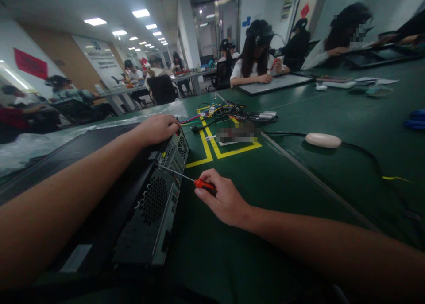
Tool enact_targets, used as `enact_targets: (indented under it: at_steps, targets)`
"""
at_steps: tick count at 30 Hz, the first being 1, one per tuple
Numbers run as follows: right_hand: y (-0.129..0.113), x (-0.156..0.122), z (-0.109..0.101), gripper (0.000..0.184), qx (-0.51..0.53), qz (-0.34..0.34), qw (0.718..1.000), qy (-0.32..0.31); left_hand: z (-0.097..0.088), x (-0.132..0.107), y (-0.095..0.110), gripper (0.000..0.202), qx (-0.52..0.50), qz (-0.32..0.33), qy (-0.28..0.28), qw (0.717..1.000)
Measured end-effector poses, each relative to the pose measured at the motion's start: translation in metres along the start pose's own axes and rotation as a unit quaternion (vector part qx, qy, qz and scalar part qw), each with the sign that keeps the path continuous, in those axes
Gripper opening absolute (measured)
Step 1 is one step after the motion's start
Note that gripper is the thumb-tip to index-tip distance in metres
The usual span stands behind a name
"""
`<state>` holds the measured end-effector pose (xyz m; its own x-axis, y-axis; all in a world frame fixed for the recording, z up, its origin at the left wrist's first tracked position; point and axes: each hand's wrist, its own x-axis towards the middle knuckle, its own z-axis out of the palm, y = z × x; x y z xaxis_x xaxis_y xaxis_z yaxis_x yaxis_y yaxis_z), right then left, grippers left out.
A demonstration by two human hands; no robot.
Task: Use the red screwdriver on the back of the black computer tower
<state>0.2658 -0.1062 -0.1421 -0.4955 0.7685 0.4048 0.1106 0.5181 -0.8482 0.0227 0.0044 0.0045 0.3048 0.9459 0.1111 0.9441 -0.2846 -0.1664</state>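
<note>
A black desktop computer case lies on the table at the left, its rear panel with round mesh vents and ports turned toward the right. My left hand rests on its top at the far rear corner, fingers curled over the edge. A small bit of red shows under those fingertips; what it is I cannot make out. In my right hand is a screwdriver with a red and black handle, gripped between thumb and fingers. Its thin shaft points left, and the tip meets the rear panel near the top edge.
Tangled cables lie beyond the case, near yellow tape on the green table. A black cord with a pale oval piece runs to the right. Clear plastic sheeting is behind the case. A co-worker sits across the table.
</note>
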Motion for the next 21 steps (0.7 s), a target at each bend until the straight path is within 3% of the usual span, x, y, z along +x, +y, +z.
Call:
enact_targets:
  at_steps: [21]
  targets:
    - [-0.0019,0.0001,0.0007,0.012,0.013,-0.005,1.0,-0.004,0.0015,0.0008,-0.0004,0.06,0.003,-0.002,0.006,1.0]
